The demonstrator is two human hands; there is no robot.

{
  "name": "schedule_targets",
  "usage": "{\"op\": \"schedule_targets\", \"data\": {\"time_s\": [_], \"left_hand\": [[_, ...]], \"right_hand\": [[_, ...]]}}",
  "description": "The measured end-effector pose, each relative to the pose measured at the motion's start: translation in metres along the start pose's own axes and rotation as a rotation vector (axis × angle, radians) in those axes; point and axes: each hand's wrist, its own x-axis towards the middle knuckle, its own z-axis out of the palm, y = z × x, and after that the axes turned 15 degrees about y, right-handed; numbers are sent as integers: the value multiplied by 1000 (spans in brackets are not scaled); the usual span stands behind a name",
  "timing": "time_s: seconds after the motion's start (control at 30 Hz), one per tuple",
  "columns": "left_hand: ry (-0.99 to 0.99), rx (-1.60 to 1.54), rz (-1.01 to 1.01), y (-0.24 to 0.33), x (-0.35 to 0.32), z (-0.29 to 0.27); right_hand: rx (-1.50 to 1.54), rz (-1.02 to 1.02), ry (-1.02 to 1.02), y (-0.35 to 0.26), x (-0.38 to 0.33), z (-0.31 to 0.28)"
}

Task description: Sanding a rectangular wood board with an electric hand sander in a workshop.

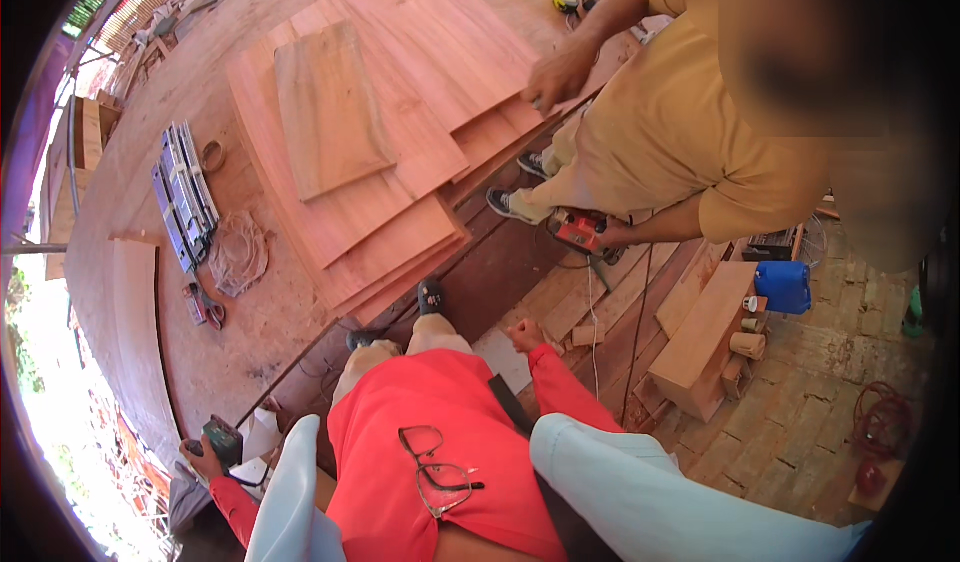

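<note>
At the lower left, my left hand (206,457) is closed round a compact dark green power tool (222,440), held beside the near edge of the worktable (290,332); its exact kind is hard to make out. My right hand (525,336) hangs by my right side with its fingers curled in, and nothing shows in it. In front of me on the table lie several overlapping reddish wooden boards (400,227). A shorter, browner plank (332,112) rests on top of them.
On the right a co-worker in a mustard shirt (660,132) holds a red power tool (578,230), one hand over the boards. Metal drawer slides (185,197), a crumpled plastic bag (240,252) and scissors (205,307) lie left. A wooden box (705,342) and blue jerrycan (783,287) stand right.
</note>
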Motion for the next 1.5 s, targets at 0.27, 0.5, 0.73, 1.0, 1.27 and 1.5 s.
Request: {"op": "schedule_targets", "data": {"time_s": [0.27,0.5,0.73,1.0,1.27,1.5], "left_hand": [[-16,42,4,18,1,-3],[15,119,-78,12,-30,-19],[58,117,-56,12,-33,-27],[60,118,-101,7,-48,-41],[86,216,-85,5,-71,-53],[136,153,-104,3,-85,-55]], "right_hand": [[-55,-288,164,12,45,-2],[-141,-1147,482,-170,-47,-46],[-121,-1517,355,-295,-84,-9],[-383,-1539,318,-302,-79,22],[-272,-1584,559,-403,-33,-14],[-496,-1574,347,-367,-26,15]]}}
